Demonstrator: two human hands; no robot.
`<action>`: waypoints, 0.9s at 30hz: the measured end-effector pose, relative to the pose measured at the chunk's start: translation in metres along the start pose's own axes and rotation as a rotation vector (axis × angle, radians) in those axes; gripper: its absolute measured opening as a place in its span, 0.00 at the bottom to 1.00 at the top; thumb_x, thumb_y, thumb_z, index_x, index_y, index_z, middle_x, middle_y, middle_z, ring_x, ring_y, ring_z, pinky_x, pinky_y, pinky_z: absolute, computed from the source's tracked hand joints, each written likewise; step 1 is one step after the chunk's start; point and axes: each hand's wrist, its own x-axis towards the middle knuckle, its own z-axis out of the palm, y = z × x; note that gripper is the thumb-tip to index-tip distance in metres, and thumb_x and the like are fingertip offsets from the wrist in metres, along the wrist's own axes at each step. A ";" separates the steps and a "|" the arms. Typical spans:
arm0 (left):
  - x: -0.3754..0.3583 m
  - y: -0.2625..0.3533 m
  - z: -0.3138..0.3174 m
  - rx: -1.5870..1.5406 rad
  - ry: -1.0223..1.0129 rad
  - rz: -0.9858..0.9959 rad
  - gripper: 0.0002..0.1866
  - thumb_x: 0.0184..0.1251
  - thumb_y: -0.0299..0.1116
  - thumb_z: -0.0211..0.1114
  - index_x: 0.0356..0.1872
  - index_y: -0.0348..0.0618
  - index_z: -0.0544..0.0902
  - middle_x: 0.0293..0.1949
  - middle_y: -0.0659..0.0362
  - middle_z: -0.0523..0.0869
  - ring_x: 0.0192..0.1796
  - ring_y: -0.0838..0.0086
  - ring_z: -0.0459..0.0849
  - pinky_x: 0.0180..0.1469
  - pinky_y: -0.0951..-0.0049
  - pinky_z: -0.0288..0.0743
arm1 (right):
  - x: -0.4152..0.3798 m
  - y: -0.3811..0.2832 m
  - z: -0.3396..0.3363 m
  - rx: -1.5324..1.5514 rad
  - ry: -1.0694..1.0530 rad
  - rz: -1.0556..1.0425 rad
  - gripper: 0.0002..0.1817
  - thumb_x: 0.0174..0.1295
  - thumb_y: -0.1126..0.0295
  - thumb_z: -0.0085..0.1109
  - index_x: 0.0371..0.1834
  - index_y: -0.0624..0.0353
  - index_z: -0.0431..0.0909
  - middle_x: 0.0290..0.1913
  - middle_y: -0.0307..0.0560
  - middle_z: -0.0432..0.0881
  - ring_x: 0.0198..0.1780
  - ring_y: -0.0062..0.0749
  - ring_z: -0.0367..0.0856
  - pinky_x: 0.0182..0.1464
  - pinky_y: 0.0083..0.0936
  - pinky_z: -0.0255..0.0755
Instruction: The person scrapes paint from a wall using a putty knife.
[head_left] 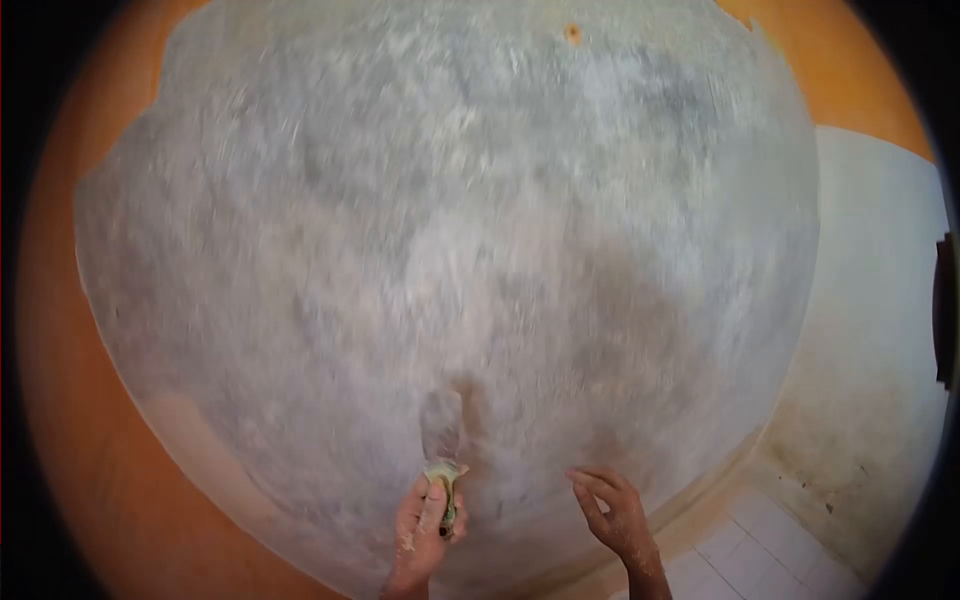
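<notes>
Left hand (pixel 427 515) was clamped on the scraper (pixel 442 464), its blade (pixel 441 422) pointing up at the patchy grey wall (pixel 520 270), contact unclear. Right hand (pixel 615 510) was empty, loosely spread, well apart. Risks: too steep an angle could gouge the wall; smeared residue (pixel 408 543) could loosen the grip.

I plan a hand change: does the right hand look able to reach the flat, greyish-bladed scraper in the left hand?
Probably yes: the right hand appears empty, and nothing visible stands between it and the scraper. The left hand grips the handle, so the blade looks freer.
</notes>
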 end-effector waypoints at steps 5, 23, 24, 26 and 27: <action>0.103 0.148 0.066 -0.351 -0.169 0.162 0.27 0.78 0.55 0.50 0.49 0.35 0.74 0.38 0.59 0.75 0.35 0.76 0.74 0.32 0.72 0.68 | 0.200 -0.098 -0.072 -0.217 0.195 -0.411 0.20 0.62 0.71 0.63 0.59 0.50 0.81 0.60 0.46 0.79 0.58 0.43 0.78 0.59 0.38 0.72; -0.014 0.092 0.047 -0.621 -0.211 -0.281 0.33 0.75 0.59 0.50 0.64 0.38 0.66 0.61 0.57 0.71 0.59 0.68 0.70 0.60 0.63 0.62 | 0.001 -0.180 0.052 0.068 0.078 -0.110 0.33 0.67 0.61 0.62 0.73 0.55 0.64 0.70 0.65 0.63 0.64 0.58 0.68 0.61 0.46 0.68; -0.016 0.090 0.046 -0.665 -0.225 -0.318 0.34 0.75 0.59 0.50 0.65 0.38 0.66 0.63 0.56 0.70 0.61 0.67 0.70 0.62 0.61 0.62 | 0.004 -0.180 0.047 0.027 -0.033 -0.026 0.32 0.67 0.61 0.62 0.74 0.53 0.64 0.71 0.65 0.61 0.65 0.57 0.67 0.61 0.47 0.69; -0.013 0.091 0.046 -0.774 -0.255 -0.401 0.35 0.75 0.59 0.50 0.68 0.39 0.64 0.66 0.56 0.69 0.65 0.66 0.68 0.65 0.59 0.60 | 0.025 -0.198 0.027 0.000 0.066 -0.081 0.35 0.60 0.62 0.67 0.72 0.37 0.67 0.53 0.54 0.78 0.44 0.50 0.83 0.39 0.38 0.82; -0.011 0.097 0.051 -0.778 -0.246 -0.414 0.36 0.75 0.59 0.50 0.70 0.39 0.63 0.68 0.56 0.69 0.67 0.66 0.68 0.67 0.58 0.60 | 0.038 -0.209 0.009 0.017 0.095 -0.095 0.33 0.58 0.64 0.69 0.69 0.41 0.71 0.51 0.53 0.79 0.42 0.48 0.83 0.37 0.36 0.81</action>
